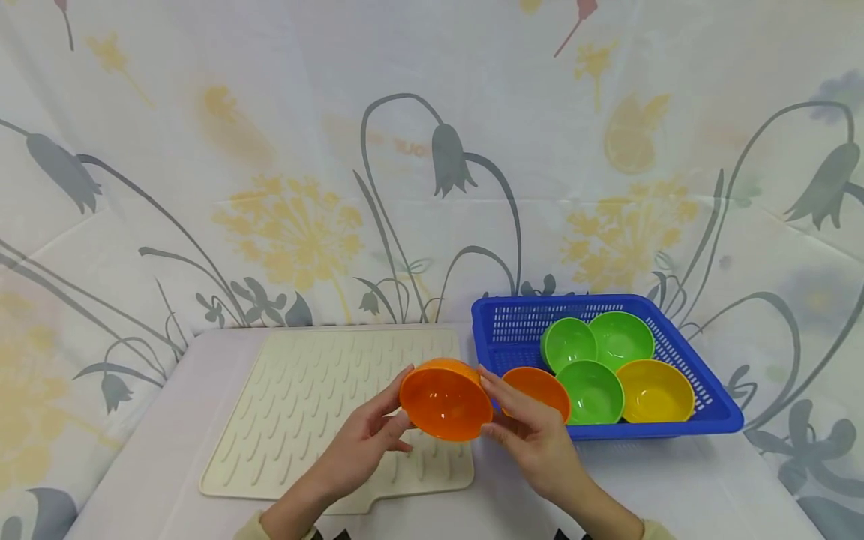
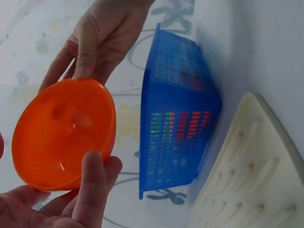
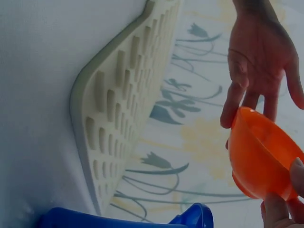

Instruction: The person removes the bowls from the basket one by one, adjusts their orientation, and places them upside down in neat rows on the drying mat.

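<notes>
An orange bowl (image 1: 447,405) is held up in the air between both hands, tilted so its hollow faces the head camera. My left hand (image 1: 358,442) holds its left side, with the thumb at the rim and fingers behind, as the left wrist view shows. On the opposite side my right hand (image 1: 533,435) pinches the bowl, thumb low and fingers at the upper edge. The right wrist view shows the same orange bowl (image 3: 259,152) side-on, with the left hand (image 3: 261,57) beyond it.
A cream drying mat (image 1: 297,405) with raised ridges lies to the left. On the right stands a blue basket (image 1: 718,409) holding another orange bowl (image 1: 536,390), several green bowls (image 1: 590,390) and a yellow bowl (image 1: 655,394). Behind the table hangs a flower-patterned cloth (image 1: 432,247).
</notes>
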`<state>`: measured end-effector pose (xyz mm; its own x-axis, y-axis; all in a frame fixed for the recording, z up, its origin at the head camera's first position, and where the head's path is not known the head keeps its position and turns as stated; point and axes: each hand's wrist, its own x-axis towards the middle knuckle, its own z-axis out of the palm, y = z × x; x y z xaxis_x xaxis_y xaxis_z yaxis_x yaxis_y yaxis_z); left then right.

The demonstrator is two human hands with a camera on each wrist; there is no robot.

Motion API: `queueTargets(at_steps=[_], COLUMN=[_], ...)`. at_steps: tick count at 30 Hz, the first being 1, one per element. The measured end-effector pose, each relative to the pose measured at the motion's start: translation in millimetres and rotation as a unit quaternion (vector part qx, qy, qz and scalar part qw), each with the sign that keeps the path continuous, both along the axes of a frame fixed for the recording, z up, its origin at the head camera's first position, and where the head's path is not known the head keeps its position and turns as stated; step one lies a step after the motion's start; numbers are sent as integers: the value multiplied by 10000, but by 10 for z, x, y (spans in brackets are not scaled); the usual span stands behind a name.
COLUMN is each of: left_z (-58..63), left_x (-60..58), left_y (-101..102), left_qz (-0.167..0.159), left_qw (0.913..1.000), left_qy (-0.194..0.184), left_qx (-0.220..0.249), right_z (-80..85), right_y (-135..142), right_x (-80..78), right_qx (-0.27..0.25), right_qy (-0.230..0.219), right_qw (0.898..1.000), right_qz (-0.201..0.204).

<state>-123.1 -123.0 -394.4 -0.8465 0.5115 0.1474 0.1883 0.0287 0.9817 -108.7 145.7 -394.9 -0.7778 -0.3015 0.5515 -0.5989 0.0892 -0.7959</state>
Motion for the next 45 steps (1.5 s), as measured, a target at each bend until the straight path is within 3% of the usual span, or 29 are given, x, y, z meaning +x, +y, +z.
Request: queueTargets(at_steps=[5,8,11,17,21,28,33,38,41,45], left_z=[29,30,24,1,-17,-42,-66,-73,-59,-54], left_x=[-4,-4,-8,-11,-21,-48,-47,-38,-42,-57], left_y=[-12,-18,-18,-8,-7,1,12,-3,-15,-47], left_qz=[-234,-273,-257,-117,-80,378,534,579,641,601], left_qw=[9991,9983,9972,9946,9940,9931,9914,9900,9871,9869], left_qy=[-263,-376,-528,-741,-664,-157,41,883,1319,1440], left_qx=[239,345,465,715,870,1101,1194,932,640,401], right_z=[-5,1,7,10,16,36,31,20,15,2], right_y=[-26,-42,-54,-68,-68,-97,-146,-218,-247,-260], right_x=[7,-3,-15,-17,-7,27,8,-40,-53,-69], right_qx=[567,639,626,673,728,603,225,-276,-518,-487], right_qy=[1050,1515,1707,1680,1407,-148,-810,-1332,-1655,-1685], right_qw=[9926,9862,9832,9834,9873,9976,9947,9863,9801,9816], right_qz=[-239,-206,-179,-127,-108,315,600,935,968,757])
